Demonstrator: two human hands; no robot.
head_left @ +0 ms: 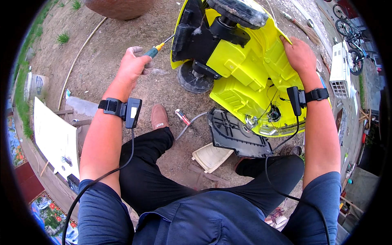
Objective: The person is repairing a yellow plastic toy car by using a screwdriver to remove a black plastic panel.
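A bright yellow plastic ride-on toy car body (241, 61) is tipped on its side in front of me, its hollow underside facing me. My right hand (300, 56) grips its upper right edge. In my left hand (134, 65) is a screwdriver (153, 51) with a teal and yellow handle. Its shaft points at the black plastic housing (192, 43) on the car's left end; whether the tip touches cannot be made out. One black wheel (241, 11) sits at the top, another wheel (194, 77) lower down. Loose thin wires and a round black part (275, 113) show inside the shell.
Below the car lie a black ribbed panel (234, 132) and a cream plastic tray (212, 158). A red and silver tool (183, 117) rests near my shoe. A white board (55, 136) stands left, a white appliance (339, 69) right. A brown rounded object (118, 7) is at the far side.
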